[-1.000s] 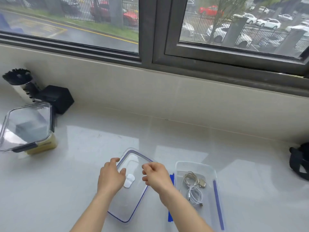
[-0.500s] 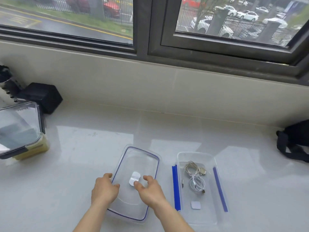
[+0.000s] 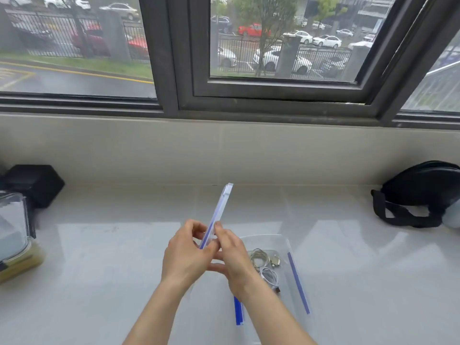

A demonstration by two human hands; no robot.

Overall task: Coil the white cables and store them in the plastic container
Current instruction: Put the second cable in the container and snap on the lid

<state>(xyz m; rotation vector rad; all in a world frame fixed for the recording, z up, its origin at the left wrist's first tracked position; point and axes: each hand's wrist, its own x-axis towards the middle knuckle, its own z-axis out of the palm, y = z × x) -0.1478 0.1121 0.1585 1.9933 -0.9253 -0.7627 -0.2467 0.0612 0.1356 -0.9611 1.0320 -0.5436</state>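
You have lifted the clear, blue-edged plastic lid [image 3: 219,215] off the tabletop [image 3: 112,257]; it now stands edge-on left of the clear plastic container [image 3: 286,241]. Your left hand [image 3: 185,255] and right hand [image 3: 234,255] pinch its lower end, ready to close over the coiled white cables [image 3: 267,272].

Lid [image 3: 219,215] lifted off counter, now edge-on, pinched between both hands [image 3: 206,255].

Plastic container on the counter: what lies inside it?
Inside the container lie two coiled cables with their plugs. The right hand and forearm cover its left part, so anything there is hidden.

Indoor window ledge, pale stone sill [image 3: 99,257], dark-framed window [image 3: 171,58], car park outside
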